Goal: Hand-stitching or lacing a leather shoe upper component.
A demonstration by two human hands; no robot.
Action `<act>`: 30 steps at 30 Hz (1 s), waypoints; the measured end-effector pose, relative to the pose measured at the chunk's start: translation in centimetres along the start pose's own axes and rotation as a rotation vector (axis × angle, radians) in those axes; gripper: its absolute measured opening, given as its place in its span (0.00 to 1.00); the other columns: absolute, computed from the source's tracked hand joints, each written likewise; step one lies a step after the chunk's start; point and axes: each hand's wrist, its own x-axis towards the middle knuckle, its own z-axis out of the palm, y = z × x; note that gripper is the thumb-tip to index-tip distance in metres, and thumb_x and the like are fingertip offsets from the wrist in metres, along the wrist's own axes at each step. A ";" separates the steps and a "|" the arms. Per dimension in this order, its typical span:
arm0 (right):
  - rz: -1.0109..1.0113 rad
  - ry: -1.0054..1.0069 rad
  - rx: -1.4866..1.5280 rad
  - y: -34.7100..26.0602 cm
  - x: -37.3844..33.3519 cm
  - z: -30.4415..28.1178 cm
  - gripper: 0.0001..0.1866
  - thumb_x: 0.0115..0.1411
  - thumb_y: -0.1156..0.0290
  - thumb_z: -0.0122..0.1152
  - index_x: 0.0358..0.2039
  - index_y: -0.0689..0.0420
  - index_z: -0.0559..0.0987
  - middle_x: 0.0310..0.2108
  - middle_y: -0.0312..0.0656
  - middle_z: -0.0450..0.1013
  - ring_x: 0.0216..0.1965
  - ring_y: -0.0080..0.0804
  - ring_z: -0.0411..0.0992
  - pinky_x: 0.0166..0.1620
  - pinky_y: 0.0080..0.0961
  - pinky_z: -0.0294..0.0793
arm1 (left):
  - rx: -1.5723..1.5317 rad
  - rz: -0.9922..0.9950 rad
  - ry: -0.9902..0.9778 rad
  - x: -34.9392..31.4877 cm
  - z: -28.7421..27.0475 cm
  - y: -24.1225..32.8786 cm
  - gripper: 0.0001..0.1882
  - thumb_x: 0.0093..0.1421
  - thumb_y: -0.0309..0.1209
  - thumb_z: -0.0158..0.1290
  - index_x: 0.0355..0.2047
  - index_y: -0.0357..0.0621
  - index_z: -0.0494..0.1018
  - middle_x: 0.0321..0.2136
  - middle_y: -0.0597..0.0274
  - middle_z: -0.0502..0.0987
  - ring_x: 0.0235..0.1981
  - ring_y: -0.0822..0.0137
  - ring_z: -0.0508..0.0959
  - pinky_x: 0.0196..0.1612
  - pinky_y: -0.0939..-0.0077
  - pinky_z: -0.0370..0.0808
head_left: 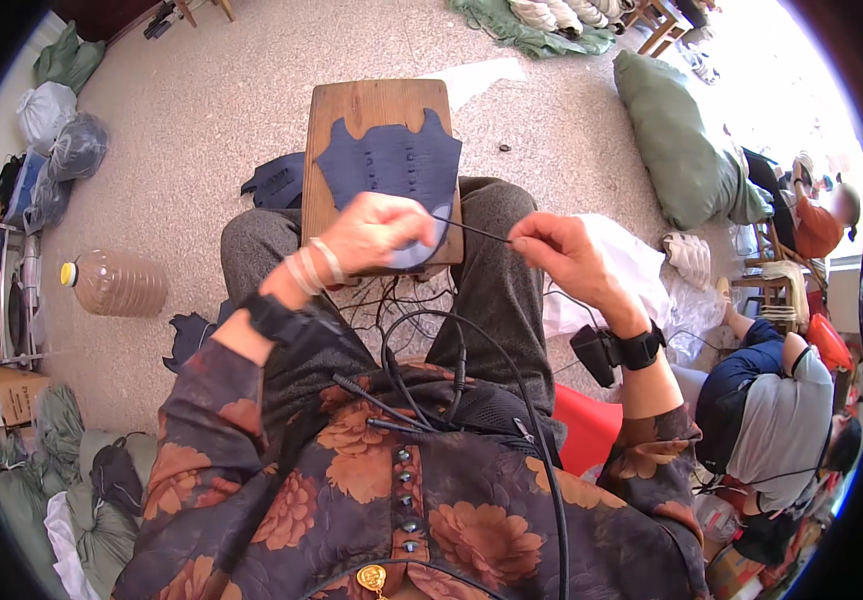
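Left hand (379,236) partly hides the dark-blue piece (389,158) lying mostly beyond it.

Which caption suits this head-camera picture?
Left hand and right hand hold a dark cord near a navy cutout on a wooden board.

Navy piece (389,165) matt, leather-like; board (376,95) grained wood; bottle (121,283) clear glossy plastic.

cut piece (431,180) — on board (371,95) | bottle (116,283) — left (on floor (221,110)) | sack (666,135) right
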 end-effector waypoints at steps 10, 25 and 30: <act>0.242 0.078 0.616 3.8 -3.3 -2.4 0.10 0.68 0.64 0.58 0.33 0.57 0.77 0.22 0.26 0.67 0.22 0.12 0.61 0.26 0.11 0.59 | 0.296 -0.144 0.604 -9.5 -11.8 -2.8 0.16 0.69 0.38 0.49 0.25 0.44 0.75 0.19 0.75 0.70 0.12 0.84 0.61 0.14 0.86 0.57; 0.026 0.457 1.141 2.6 0.8 -0.2 0.15 0.71 0.60 0.54 0.28 0.51 0.69 0.22 0.30 0.63 0.19 0.15 0.54 0.23 0.16 0.55 | 0.362 -0.153 0.311 -7.5 -5.3 -3.2 0.11 0.65 0.31 0.56 0.27 0.39 0.72 0.22 0.79 0.68 0.24 0.84 0.65 0.27 0.85 0.64; 0.068 0.649 0.771 4.5 1.5 -1.2 0.10 0.67 0.66 0.60 0.29 0.49 0.71 0.21 0.24 0.63 0.18 0.10 0.54 0.21 0.12 0.55 | 0.709 -0.022 0.434 -7.2 -6.0 0.9 0.09 0.62 0.31 0.58 0.28 0.39 0.73 0.19 0.66 0.72 0.22 0.75 0.72 0.27 0.76 0.69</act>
